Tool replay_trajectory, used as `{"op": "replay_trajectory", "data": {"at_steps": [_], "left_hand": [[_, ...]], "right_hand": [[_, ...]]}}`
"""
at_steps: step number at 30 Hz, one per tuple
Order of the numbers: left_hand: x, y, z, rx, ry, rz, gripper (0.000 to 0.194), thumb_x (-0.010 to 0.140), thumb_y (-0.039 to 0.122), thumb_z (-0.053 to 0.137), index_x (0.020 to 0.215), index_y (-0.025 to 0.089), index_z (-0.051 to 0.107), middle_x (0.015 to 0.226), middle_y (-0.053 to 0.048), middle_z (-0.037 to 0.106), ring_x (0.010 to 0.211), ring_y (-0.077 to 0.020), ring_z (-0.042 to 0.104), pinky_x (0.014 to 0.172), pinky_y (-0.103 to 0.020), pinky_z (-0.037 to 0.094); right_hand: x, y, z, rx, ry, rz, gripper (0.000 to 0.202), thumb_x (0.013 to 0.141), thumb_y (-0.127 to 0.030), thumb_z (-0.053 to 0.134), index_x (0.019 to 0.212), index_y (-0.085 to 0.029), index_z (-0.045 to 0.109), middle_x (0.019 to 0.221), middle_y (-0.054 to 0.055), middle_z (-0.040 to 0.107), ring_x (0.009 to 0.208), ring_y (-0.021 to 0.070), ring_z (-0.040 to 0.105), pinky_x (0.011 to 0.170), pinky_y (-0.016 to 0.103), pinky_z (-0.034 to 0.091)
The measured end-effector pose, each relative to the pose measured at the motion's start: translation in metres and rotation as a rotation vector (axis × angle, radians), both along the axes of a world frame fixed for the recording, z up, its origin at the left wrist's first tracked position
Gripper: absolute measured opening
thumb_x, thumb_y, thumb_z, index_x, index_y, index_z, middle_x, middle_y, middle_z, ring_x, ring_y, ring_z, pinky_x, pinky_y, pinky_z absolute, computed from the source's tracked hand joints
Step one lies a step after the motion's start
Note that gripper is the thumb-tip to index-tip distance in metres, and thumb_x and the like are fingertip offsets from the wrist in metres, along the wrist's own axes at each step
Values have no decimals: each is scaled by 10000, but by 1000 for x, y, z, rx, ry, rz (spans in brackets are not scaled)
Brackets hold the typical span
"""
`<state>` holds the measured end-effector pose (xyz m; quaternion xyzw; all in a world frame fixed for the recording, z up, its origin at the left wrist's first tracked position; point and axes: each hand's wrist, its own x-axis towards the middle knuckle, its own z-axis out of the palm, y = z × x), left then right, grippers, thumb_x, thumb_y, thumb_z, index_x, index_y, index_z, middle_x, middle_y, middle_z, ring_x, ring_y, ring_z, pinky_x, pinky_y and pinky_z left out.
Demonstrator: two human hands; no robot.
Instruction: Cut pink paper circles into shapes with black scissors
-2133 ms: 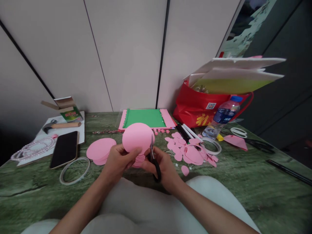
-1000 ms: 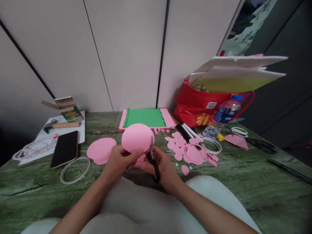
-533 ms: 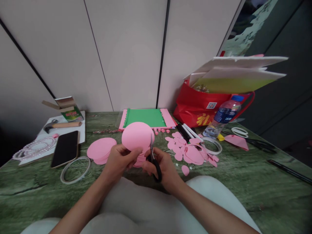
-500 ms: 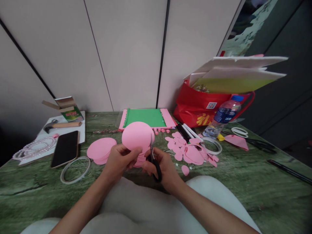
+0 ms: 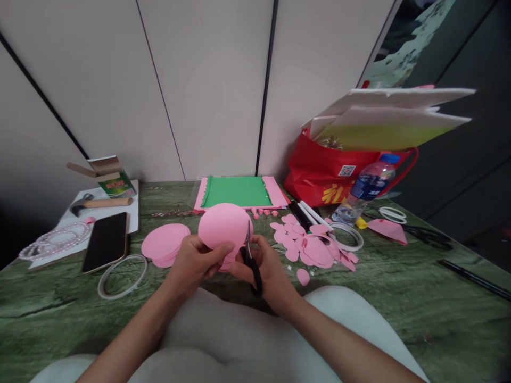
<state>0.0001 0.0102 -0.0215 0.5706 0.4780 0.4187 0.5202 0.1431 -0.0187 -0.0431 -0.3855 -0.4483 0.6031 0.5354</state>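
pink disc (image 5: 222, 224), btm partly behind l. hand (image 5: 197, 260)

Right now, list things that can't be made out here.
Head view:
Pink disc: lower edge partly hidden by the left hand.
Scissors: part of the handles hidden by the right hand.
Red bag: lower contents hidden by its front wall.
Bottle label: print too small and blurred to read.
Black rod: right end cut off by the picture edge.

Hammer (image 5: 107, 202) behind phone (image 5: 106, 242), blue-capped bottle (image 5: 366, 189) perhaps against red bag (image 5: 313, 175).
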Motion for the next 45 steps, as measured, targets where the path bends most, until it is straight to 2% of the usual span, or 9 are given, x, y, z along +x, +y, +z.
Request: {"op": "replay_trajectory", "data": {"at_steps": [4, 12, 25, 28, 32, 38, 45], "left_hand": [[-1, 2, -2, 29, 0, -13, 359, 669, 329, 673, 436, 132, 484, 329, 61, 396, 309, -27, 302, 320, -171, 186], [-1, 2, -1, 59, -59, -5, 315, 680, 314, 665, 482, 136, 497, 365, 63, 415, 326, -27, 313, 329, -167, 197], [-1, 1, 2, 93, -83, -4, 300, 699, 263, 644, 478, 133, 489, 341, 72, 404, 311, -17, 318, 318, -144, 215], [1, 0, 4, 64, -142, -16, 253, 711, 282, 633, 534, 137, 525, 383, 60, 460, 306, -35, 375, 299, -146, 255], [3, -1, 4, -21, -154, -64, 257, 722, 351, 618, 591, 133, 585, 439, 18, 546, 321, -81, 461, 285, -175, 318], [2, 0, 1, -2, -40, 43, 331, 660, 319, 674, 445, 123, 516, 335, 47, 431, 303, -34, 343, 308, -163, 226], [-1, 0, -1, -17, 14, -5, 316, 654, 353, 677, 495, 125, 527, 338, 60, 402, 320, -33, 300, 329, -175, 195]], "right_hand": [[0, 1, -1, -27, 26, 10, 549, 499, -258, 780, 819, -227, 334, 585, -94, 489, 504, 77, 406, 496, 198, 309], [0, 1, 3, -4, -33, 8, 515, 511, -314, 768, 786, -219, 343, 521, -103, 474, 443, 61, 370, 439, 182, 280], [0, -1, 4, -11, -139, -9, 474, 544, -388, 728, 787, -222, 357, 429, -98, 504, 384, 90, 439, 395, 191, 334], [0, -2, 3, -18, -107, -1, 465, 547, -387, 730, 790, -220, 371, 390, -112, 472, 363, 88, 427, 388, 189, 333], [-2, -3, 2, 0, -103, 35, 454, 557, -378, 726, 799, -212, 380, 416, -96, 509, 383, 92, 449, 396, 187, 339], [-3, -3, 2, -27, -122, 44, 475, 533, -351, 742, 808, -212, 381, 474, -84, 529, 406, 90, 436, 404, 185, 309], [-2, -1, 2, -15, -11, 49, 538, 493, -286, 783, 835, -218, 374, 590, -83, 491, 510, 81, 419, 490, 203, 316]]}}
